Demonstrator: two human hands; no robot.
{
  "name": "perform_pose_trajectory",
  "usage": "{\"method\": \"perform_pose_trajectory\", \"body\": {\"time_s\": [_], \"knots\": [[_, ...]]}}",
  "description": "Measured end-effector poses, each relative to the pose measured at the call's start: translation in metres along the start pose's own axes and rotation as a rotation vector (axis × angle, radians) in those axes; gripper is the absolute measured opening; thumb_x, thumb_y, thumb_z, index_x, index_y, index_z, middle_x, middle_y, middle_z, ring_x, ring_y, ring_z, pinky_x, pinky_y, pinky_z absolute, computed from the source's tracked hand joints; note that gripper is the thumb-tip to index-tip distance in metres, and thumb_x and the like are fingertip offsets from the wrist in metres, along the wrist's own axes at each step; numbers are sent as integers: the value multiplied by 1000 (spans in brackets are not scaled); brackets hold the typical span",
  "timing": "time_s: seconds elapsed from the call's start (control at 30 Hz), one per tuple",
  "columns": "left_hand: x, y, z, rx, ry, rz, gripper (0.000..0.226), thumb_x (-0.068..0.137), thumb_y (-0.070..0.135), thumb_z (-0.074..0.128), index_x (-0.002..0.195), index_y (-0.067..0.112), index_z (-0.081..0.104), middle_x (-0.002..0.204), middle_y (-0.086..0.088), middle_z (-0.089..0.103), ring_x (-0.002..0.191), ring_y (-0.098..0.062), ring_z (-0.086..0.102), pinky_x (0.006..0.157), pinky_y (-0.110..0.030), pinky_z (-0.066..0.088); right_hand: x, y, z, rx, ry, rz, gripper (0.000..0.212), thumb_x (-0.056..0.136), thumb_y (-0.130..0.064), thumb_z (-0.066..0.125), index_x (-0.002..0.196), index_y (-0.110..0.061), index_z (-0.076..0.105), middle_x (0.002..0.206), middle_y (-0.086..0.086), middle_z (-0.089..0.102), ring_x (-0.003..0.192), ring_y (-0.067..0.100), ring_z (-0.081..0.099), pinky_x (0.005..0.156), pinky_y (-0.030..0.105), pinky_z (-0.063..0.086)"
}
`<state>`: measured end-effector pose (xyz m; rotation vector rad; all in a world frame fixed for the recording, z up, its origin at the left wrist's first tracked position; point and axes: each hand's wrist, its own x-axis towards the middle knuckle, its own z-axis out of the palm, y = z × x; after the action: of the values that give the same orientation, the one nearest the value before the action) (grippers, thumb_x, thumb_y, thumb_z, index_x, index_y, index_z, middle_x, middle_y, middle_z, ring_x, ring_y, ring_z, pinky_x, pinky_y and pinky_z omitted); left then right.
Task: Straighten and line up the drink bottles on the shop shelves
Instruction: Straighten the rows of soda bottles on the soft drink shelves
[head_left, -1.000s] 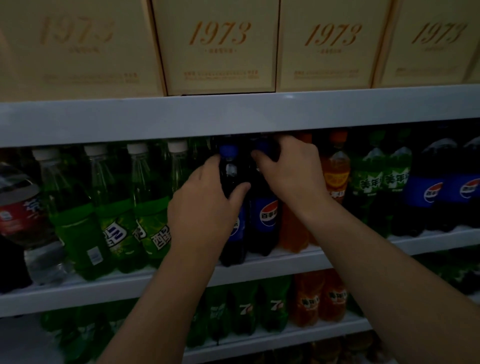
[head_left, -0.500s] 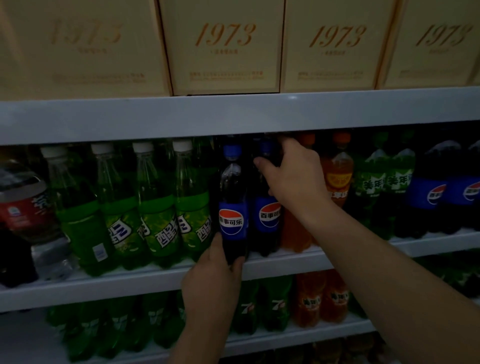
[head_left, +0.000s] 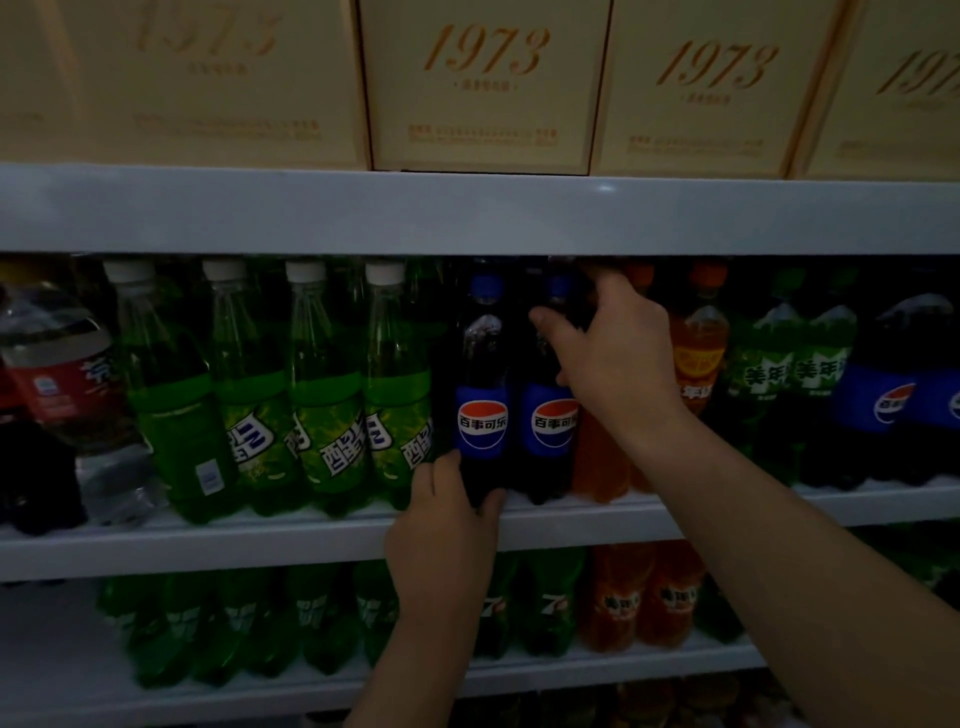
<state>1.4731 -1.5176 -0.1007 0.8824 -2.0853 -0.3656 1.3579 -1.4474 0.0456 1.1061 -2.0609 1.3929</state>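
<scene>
Now that the left Pepsi bottle (head_left: 482, 395) shows its round logo squarely to the front, where a second ago the hand covered the label, it looks straightened. It stands upright at the front edge of the middle shelf (head_left: 260, 545), touching the right Pepsi bottle (head_left: 550, 426). The left-hand grip (head_left: 447, 525) has dropped from the bottle's shoulder to its base and is clamped there, thumb and fingers curled round the foot. The right-hand grip (head_left: 613, 358) stays wrapped round the right Pepsi bottle's neck, just under the upper shelf (head_left: 467, 213). Both logos face out level, so this pair seems nearly done. Green Sprite bottles (head_left: 332, 415) stand to the left and orange soda bottles (head_left: 698, 353) to the right.
</scene>
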Motion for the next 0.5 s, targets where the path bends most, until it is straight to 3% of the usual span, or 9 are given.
{"method": "perform_pose_trajectory", "body": {"time_s": [0.1,0.3,0.4,0.5], "knots": [[-4,-4,1,-54,14,20,58,67,34,85,113,7,63,96,-9,66,68,-23,65,49,-30,49,0,1,-1,-14,-8,-10,39,86,-32,66,120,-17,54,108,3,66,84,24,66,77,40,55],[-11,-23,-14,-76,157,138,36,65,21,85,95,11,69,80,-1,68,62,-11,61,58,-16,40,-39,-7,15,-60,226,-246,36,86,-11,62,120,-1,56,114,11,58,106,15,52,92,13,37],[-5,-44,-37,-108,249,26,27,70,19,81,93,14,67,79,4,64,66,-2,49,63,-14,35,-53,-24,38,54,121,-358,33,85,-7,63,116,3,60,113,13,61,96,13,57,88,14,42],[9,-65,-62,-126,309,-118,25,75,19,78,96,14,66,82,3,60,71,-6,49,66,-20,34,-44,-52,57,152,-26,-271,43,87,-22,62,125,-3,56,117,10,61,86,11,56,82,22,44]]}}
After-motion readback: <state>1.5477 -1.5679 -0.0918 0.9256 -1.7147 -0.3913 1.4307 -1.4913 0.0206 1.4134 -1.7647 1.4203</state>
